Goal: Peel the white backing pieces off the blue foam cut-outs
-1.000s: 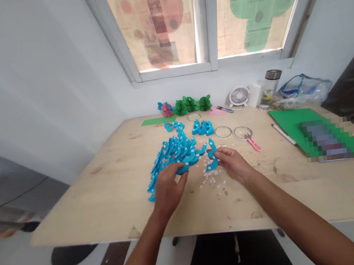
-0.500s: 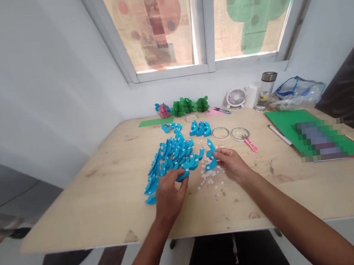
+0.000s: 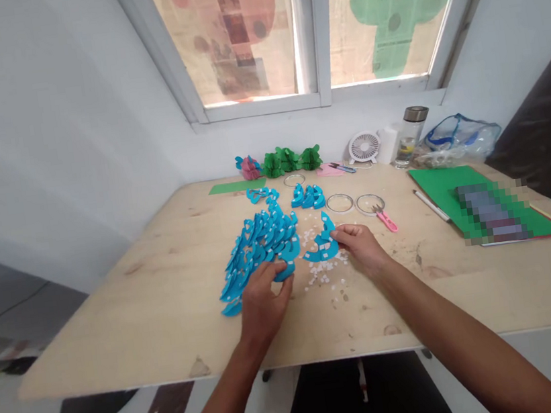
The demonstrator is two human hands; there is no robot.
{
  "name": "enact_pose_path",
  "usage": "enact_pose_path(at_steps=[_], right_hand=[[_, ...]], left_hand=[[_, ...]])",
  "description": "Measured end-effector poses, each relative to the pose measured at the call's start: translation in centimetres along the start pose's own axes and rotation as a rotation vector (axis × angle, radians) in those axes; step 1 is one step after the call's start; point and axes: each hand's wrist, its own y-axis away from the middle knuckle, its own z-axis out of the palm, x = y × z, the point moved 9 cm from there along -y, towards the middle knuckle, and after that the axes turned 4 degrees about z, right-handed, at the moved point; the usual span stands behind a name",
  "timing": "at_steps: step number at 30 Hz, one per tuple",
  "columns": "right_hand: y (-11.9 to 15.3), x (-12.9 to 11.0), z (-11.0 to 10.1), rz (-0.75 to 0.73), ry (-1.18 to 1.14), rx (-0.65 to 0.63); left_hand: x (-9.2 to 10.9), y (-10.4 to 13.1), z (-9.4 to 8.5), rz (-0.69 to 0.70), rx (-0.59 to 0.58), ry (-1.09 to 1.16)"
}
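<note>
My right hand (image 3: 359,244) pinches a curved blue paper piece (image 3: 327,225) dotted with small white squares. Another curved blue piece lies against its lower end, pointing left. At the near right edge of a pile of similar blue paper pieces (image 3: 257,239), my left hand (image 3: 265,292) is closed on a blue paper piece (image 3: 285,271) between thumb and fingers. Tiny white scraps (image 3: 325,273) are scattered on the wooden table between and below my hands.
Behind the pile sit smaller groups of blue pieces (image 3: 307,196). Metal rings (image 3: 341,211) and pink-handled snips (image 3: 386,220) lie right of centre. Along the wall stand green paper ornaments (image 3: 287,159), a small fan (image 3: 364,147) and a bottle (image 3: 408,141). Green sheets (image 3: 442,184) lie at right.
A curved blue piece that lay by the pile's right side is now against the piece in my right hand. My left hand stays at the pile. The view has shifted slightly.
</note>
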Motion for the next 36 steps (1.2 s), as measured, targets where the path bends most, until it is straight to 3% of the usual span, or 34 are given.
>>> enact_pose_path(at_steps=[6,10,15,18,20,23,29,33,36], right_hand=[[-0.1,-0.2,-0.1,-0.001,0.014,0.0],[-0.1,-0.1,-0.1,0.001,0.022,-0.012],[-0.1,-0.2,-0.1,-0.029,0.121,-0.02],[0.0,-0.5,0.0,-0.046,0.188,-0.024],[0.1,-0.9,0.2,-0.065,0.211,-0.026],[0.2,-1.4,0.1,-0.093,0.207,-0.002],[0.0,-1.4,-0.9,-0.104,0.183,0.091],[-0.1,-1.0,-0.7,-0.098,0.196,0.069],[0.0,-1.3,-0.6,-0.121,0.205,0.063]], left_hand=[[-3.9,-1.9,-1.3,-0.086,-0.114,-0.256],[-3.4,-2.8,-1.7,-0.142,-0.059,-0.12],[-0.9,-4.6,2.7,-0.281,-0.231,0.406],[0.3,-5.3,5.8,-0.343,-0.392,0.588],[0.7,-5.8,6.8,-0.351,-0.421,0.634],[0.4,-6.2,7.2,-0.386,-0.395,0.666],[-2.0,-6.4,5.9,-0.54,-0.198,0.925],[-0.6,-6.0,7.6,-0.589,-0.299,1.183],[0.4,-5.9,8.6,-0.571,-0.285,1.179]])
